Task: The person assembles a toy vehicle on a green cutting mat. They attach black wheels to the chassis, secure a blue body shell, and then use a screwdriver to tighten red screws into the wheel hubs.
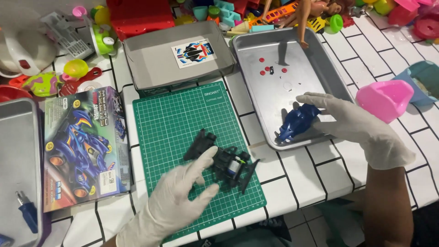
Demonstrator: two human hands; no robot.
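**Black toy-car chassis on the green mat, blue shell at the tray**

Black plastic toy-car chassis (pixel 224 161) lies on the green gridded cutting mat (pixel 183 119), toward the mat's near right corner, with a small blue-and-silver motor showing in its middle. The left hand (pixel 176 201), in a white glove, rests on the mat just beside the chassis; its thumb and forefinger are spread and touch the chassis's left end, the grip loose and not closed around it. The right hand (pixel 352 126), also gloved in white, reaches to the right of the mat and closes its fingertips on a blue plastic car body shell (pixel 297 121), which sits over the near edge of the shallow silver metal tray (pixel 256 59). Small red round parts (pixel 270 68) lie farther back in that tray. Beyond the mat stands an open grey cardboard box lid (pixel 151 50) holding a sticker sheet. Left of the mat lies the colourful printed kit box (pixel 82 146) on the white tiled tabletop (pixel 292 174).
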